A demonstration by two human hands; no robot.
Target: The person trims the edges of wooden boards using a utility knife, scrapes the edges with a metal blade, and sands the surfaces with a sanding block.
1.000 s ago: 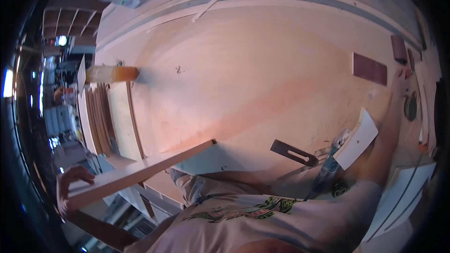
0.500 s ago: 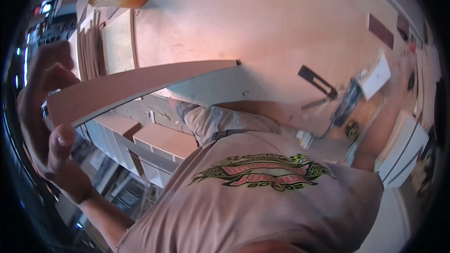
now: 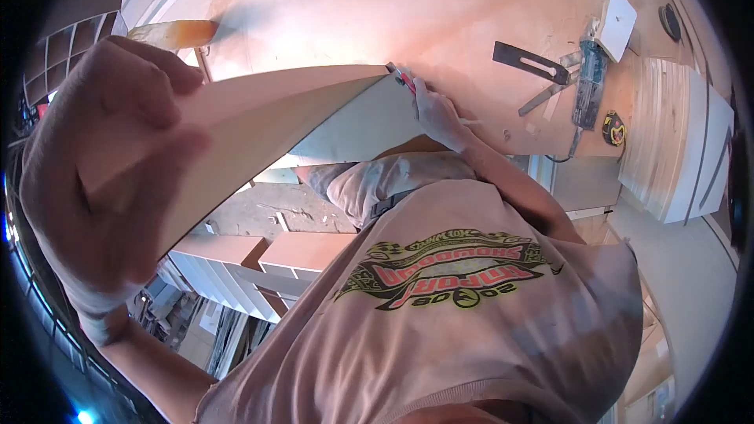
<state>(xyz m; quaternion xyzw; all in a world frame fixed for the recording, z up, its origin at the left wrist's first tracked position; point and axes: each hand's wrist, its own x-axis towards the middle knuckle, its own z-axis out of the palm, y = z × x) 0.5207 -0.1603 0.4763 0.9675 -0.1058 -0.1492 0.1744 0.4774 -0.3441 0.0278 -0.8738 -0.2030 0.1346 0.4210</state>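
The left hand (image 3: 110,180) has its fingers clenched around the near end of a long board (image 3: 267,114). The board's far end rests on the bench (image 3: 440,8). There the right hand (image 3: 436,114) presses a red pencil (image 3: 402,78) to it, fingers pinching.

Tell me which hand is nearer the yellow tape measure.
Right. The right hand rests on the board at its far end, toward the tape measure; the left hand grips the board's other end, much farther off.

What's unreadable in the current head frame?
- Near end of the board: covered by the left hand, which is blurred too.
- Object in the right hand at the board's far corner: reddish tip only, too small to identify.
- Workbench far side: cut off by the top edge.
- Tape measure markings: too small.
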